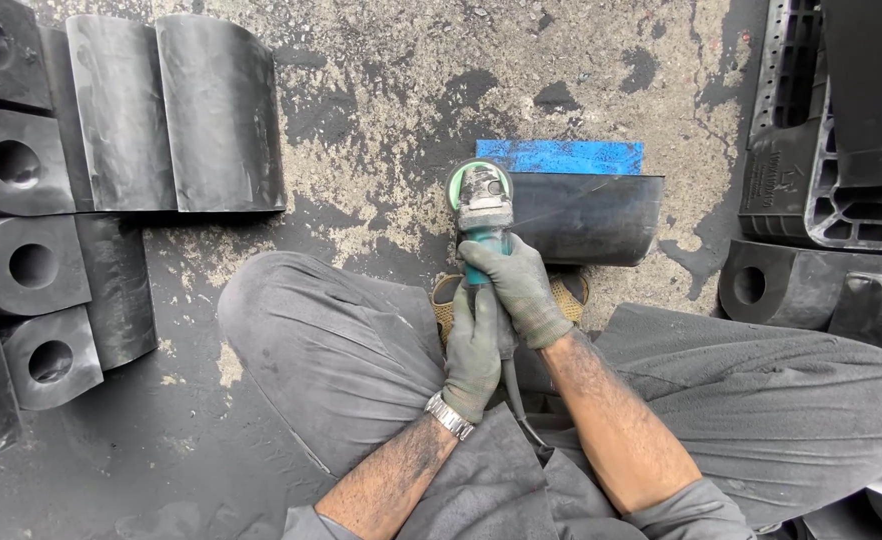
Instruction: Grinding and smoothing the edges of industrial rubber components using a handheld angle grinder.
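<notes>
Several black moulded rubber blocks (111,170) lay at left. Gloved left hand (473,350) and right hand (521,290) clenched a teal angle grinder (483,215), its disc touching a curved black rubber piece (586,215) on blue sheet (561,156).

- A rough grey concrete floor (391,90) fills the view, pale and flaking from eleven to one o'clock, blackened with grime toward seven.
- Curved black rubber blocks with round holes (21,165) lie in rows from eight to eleven o'clock.
- A ribbed black plastic moulding (811,150) sits at two o'clock.
- Even daylight, soft shadows.
</notes>
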